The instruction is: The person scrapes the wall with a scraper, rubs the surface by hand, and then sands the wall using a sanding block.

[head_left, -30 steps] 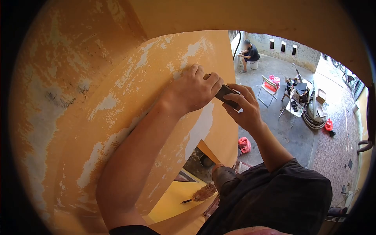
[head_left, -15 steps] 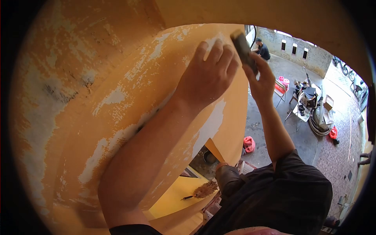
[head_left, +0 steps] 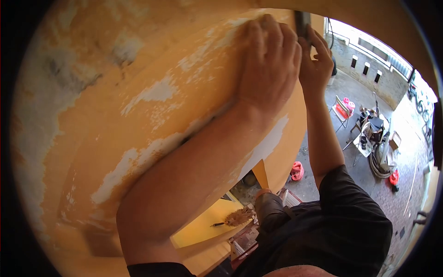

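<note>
An orange wall point(head_left: 184, 106) with patches of white filler point(head_left: 159, 90) curves across the left and middle of the view. My left hand point(head_left: 272, 64) lies against it near the top, fingers stretched upward and holding nothing. Just right of it, my right hand point(head_left: 316, 60) grips a dark flat block point(head_left: 302, 23), which stands upright by the wall's right edge. The block's top end runs close to the overhang, and part of its lower end is hidden behind my fingers.
Below, a yellow surface point(head_left: 198, 231) bears a brown feathery duster point(head_left: 238, 217). On the grey floor are a pink bag point(head_left: 297, 171), a folding chair point(head_left: 341, 111), a cluttered chair point(head_left: 363, 143) and a coiled hose point(head_left: 378, 164). Overhead is an orange overhang point(head_left: 369, 27).
Both hands have moved up and to the right, the right one with the block, now more upright. The view has shifted; the person in the background is now mostly hidden behind my right hand.
</note>
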Tool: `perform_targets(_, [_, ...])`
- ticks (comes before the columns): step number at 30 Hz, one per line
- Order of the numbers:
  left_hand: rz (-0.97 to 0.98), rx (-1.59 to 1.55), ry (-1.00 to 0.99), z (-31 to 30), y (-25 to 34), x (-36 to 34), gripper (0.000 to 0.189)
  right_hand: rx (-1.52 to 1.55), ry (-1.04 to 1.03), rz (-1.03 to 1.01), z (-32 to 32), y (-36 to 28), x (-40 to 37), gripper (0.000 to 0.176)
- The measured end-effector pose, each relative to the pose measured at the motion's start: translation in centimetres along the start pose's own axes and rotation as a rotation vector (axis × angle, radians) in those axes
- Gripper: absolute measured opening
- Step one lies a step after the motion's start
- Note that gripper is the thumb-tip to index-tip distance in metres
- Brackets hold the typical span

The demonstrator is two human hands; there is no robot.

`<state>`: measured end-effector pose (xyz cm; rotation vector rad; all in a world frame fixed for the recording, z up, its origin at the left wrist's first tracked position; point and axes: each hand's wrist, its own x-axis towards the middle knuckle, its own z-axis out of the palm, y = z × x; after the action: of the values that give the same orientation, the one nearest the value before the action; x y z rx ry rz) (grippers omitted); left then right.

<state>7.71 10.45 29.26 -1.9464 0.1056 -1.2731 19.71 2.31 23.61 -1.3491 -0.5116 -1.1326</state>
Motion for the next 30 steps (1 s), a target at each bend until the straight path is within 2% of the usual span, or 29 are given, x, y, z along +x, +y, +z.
perform_targets(4, [0.027,0.005,0.001,-0.3,0.1,0.3,0.038,-0.046,-0.053,-0.115,-1.4,2.1,-3.7,0.033])
perform_targets(6, [0.048,0.088,-0.031,-0.1,0.6,0.0,0.038,-0.152,-0.085,-0.125,-1.7,1.5,-3.3,0.033])
perform_targets(8, [0.048,0.085,-0.023,0.2,0.9,-0.1,0.037,0.009,-0.053,-0.012,-0.8,0.5,-0.8,0.032])
perform_targets(9, [0.044,0.078,-0.024,0.1,1.1,-0.2,0.037,0.008,-0.041,-0.024,-0.5,0.3,0.1,0.032])
perform_targets(12, [0.027,0.008,-0.059,-0.5,0.7,0.4,0.034,-0.112,-0.041,-0.07,-1.1,1.8,-2.8,0.033])
perform_targets(14, [0.024,0.026,-0.044,-0.3,0.7,0.5,0.034,-0.096,-0.137,-0.049,-2.7,1.9,-4.5,0.034])
perform_targets(16, [0.016,0.026,-0.037,0.1,0.9,0.0,0.036,-0.058,-0.088,-0.085,-2.0,1.4,-2.6,0.034])
perform_targets(18, [0.028,0.043,-0.039,0.1,1.0,-0.3,0.038,-0.015,-0.048,0.022,-0.7,0.0,-0.2,0.032])
perform_targets(20, [0.04,0.045,-0.041,-0.5,0.7,-0.4,0.039,-0.004,0.013,-0.066,-0.5,0.2,-1.3,0.033])
perform_targets(23, [0.034,-0.055,-0.09,-1.1,0.2,0.1,0.04,-0.067,-0.118,-0.064,-2.9,1.7,-5.1,0.035])
perform_targets(26, [0.042,-0.054,0.027,-0.1,0.6,0.0,0.032,-0.011,-0.049,-0.052,-1.1,0.7,-1.7,0.037])
perform_targets(28, [0.041,-0.035,0.009,-0.3,0.4,-0.1,0.031,0.056,-0.026,-0.02,-0.2,0.2,-0.7,0.037])
perform_targets(30, [0.028,-0.044,-0.06,-0.6,0.3,-0.3,0.04,-0.02,-0.001,-0.079,-0.8,0.6,-2.8,0.034])
